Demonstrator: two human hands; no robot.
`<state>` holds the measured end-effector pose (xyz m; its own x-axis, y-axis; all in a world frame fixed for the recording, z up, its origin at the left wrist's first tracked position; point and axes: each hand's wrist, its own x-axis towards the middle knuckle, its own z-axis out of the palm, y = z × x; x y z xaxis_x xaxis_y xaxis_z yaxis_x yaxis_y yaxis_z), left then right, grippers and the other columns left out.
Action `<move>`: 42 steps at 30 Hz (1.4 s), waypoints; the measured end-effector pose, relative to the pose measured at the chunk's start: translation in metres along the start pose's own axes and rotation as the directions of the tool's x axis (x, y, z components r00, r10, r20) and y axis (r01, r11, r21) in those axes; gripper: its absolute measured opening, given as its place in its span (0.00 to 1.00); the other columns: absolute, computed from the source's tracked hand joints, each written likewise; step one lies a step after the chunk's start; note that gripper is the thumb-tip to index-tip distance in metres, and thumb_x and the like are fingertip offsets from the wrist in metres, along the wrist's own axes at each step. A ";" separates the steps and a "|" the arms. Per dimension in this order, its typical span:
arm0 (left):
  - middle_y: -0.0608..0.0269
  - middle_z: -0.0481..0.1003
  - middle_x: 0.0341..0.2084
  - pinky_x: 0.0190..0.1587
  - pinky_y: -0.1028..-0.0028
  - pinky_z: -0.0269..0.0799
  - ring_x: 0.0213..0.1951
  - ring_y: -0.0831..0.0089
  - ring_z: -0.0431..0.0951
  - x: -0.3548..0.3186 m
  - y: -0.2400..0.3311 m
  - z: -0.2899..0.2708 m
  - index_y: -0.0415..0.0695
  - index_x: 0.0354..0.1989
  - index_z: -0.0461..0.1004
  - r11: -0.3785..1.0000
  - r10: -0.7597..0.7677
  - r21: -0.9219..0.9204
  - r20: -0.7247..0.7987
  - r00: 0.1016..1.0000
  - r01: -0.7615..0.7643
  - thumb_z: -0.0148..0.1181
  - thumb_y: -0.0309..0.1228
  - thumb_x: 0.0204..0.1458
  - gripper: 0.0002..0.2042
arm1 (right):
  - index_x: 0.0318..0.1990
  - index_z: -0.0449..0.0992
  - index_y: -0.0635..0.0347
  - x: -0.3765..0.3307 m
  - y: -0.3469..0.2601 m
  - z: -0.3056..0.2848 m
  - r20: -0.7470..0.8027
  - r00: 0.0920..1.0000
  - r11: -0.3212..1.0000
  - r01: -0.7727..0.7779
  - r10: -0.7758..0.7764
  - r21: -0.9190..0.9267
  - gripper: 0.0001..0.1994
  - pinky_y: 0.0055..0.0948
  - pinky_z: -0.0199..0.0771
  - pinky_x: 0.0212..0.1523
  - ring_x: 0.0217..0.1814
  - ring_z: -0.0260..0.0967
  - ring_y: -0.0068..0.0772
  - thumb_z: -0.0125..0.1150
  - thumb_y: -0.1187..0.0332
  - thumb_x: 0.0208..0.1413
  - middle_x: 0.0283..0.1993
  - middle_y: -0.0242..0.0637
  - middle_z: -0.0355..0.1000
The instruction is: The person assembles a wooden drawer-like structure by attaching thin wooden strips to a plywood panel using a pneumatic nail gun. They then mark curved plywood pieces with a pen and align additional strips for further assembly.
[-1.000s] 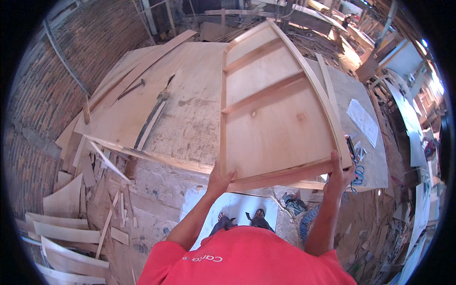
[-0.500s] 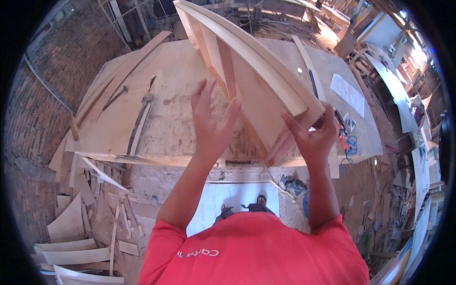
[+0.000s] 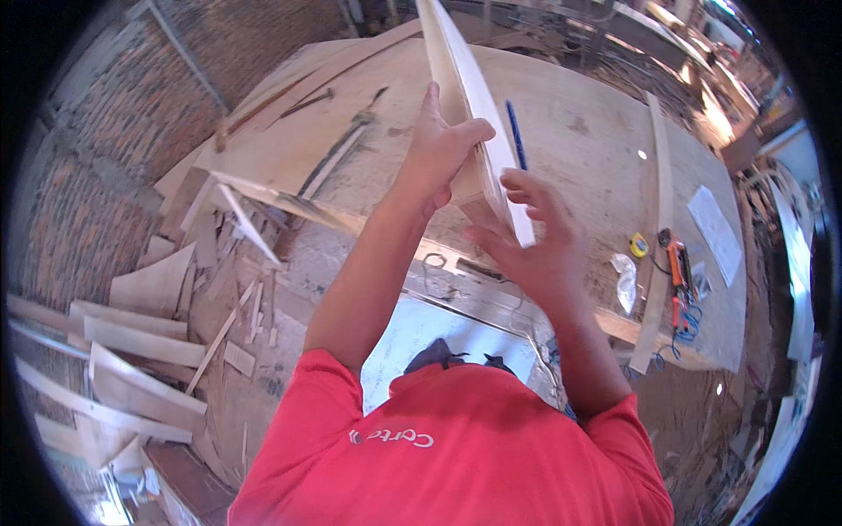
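A pale plywood panel (image 3: 465,83) stands on edge over the workbench (image 3: 579,131), seen almost edge-on. My left hand (image 3: 436,149) grips its left face, thumb hooked over the near edge. My right hand (image 3: 535,245) presses the panel's lower right edge with fingers spread along it. A blue pencil (image 3: 516,134) lies on the bench just right of the panel.
Large plywood sheets (image 3: 289,114) and a long metal tool (image 3: 338,158) lie at the bench's left. A wood strip (image 3: 660,228), yellow tape measure (image 3: 639,245), orange tools (image 3: 677,267) and a paper sheet (image 3: 715,232) sit right. Offcuts (image 3: 140,342) litter the floor left.
The panel lay tilted with its framed face up, held at the near edge. It has swung up onto its edge, and both hands moved up to clasp it.
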<state>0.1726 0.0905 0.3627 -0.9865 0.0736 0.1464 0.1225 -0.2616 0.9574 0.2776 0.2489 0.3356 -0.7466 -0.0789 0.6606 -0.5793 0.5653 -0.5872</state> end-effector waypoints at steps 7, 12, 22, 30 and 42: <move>0.40 0.70 0.57 0.51 0.63 0.78 0.53 0.57 0.77 -0.009 -0.007 -0.029 0.39 0.79 0.39 0.992 0.081 -0.089 -0.068 0.994 -0.087 0.64 0.20 0.42 0.53 | 0.55 0.79 0.61 -0.006 0.046 -0.066 -0.096 0.943 0.842 -0.236 0.320 0.485 0.12 0.27 0.70 0.58 0.54 0.75 0.23 0.55 0.66 0.71 0.49 0.37 0.81; 0.39 0.67 0.59 0.54 0.55 0.76 0.53 0.51 0.75 0.001 0.012 -0.058 0.47 0.79 0.36 0.969 -0.005 -0.246 -0.090 0.996 -0.017 0.61 0.18 0.43 0.54 | 0.55 0.78 0.61 0.022 0.034 -0.091 -0.302 0.937 0.956 -0.090 0.177 0.279 0.16 0.31 0.71 0.56 0.48 0.76 0.26 0.52 0.59 0.74 0.43 0.36 0.80; 0.45 0.72 0.53 0.61 0.49 0.74 0.55 0.49 0.75 0.048 0.041 -0.119 0.35 0.65 0.61 0.815 -0.069 -0.564 0.136 0.988 0.134 0.57 0.25 0.47 0.32 | 0.44 0.81 0.64 0.132 -0.054 -0.048 0.047 0.979 0.829 -0.193 0.198 0.524 0.22 0.22 0.72 0.33 0.29 0.70 0.23 0.58 0.50 0.68 0.27 0.31 0.70; 0.46 0.74 0.51 0.61 0.50 0.74 0.54 0.49 0.76 0.053 0.052 -0.136 0.31 0.57 0.68 0.774 -0.064 -0.627 0.060 0.996 0.088 0.57 0.27 0.47 0.26 | 0.44 0.83 0.64 0.185 -0.040 -0.006 0.387 0.920 0.595 -0.345 0.061 0.726 0.35 0.22 0.68 0.30 0.24 0.65 0.21 0.45 0.36 0.69 0.25 0.29 0.69; 0.43 0.74 0.50 0.59 0.49 0.74 0.52 0.49 0.77 0.051 0.056 -0.148 0.30 0.60 0.65 0.765 -0.061 -0.635 0.104 0.993 0.113 0.57 0.30 0.48 0.28 | 0.33 0.81 0.62 0.182 -0.051 0.066 0.551 0.821 0.555 -0.530 0.149 0.641 0.10 0.21 0.73 0.28 0.27 0.71 0.20 0.69 0.64 0.52 0.30 0.33 0.76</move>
<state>0.1133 -0.0632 0.3872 -0.9754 0.1889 0.1132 -0.0869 -0.8024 0.5905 0.1501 0.1515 0.4551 -0.8794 -0.4331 0.1976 -0.1350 -0.1711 -0.9760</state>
